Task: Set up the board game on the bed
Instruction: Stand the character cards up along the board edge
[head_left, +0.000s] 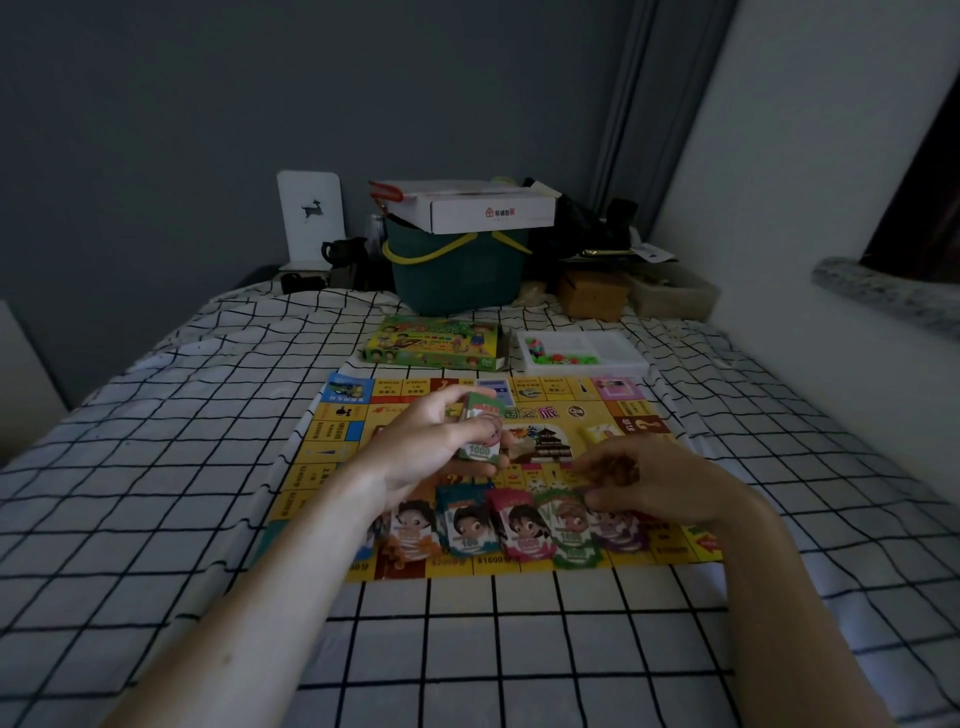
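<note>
A yellow game board (644, 431) lies flat on the checked bedsheet (156, 467). Along its near edge lies a row of several play-money piles (519, 525), each in a different colour. My left hand (431, 441) is raised over the board's middle and grips a stack of green play money (483, 431). My right hand (660, 483) hovers low over the right end of the row, fingers curled, thumb touching the green pile (571, 535). Whether it pinches a note is hidden.
Behind the board sit the green game box (431, 343) and a white plastic tray (618, 353) with small coloured pieces. Farther back stand a dark green basket (457, 270) topped by a white carton (488, 208), a brown box (592, 293) and clutter. A white wall is on the right.
</note>
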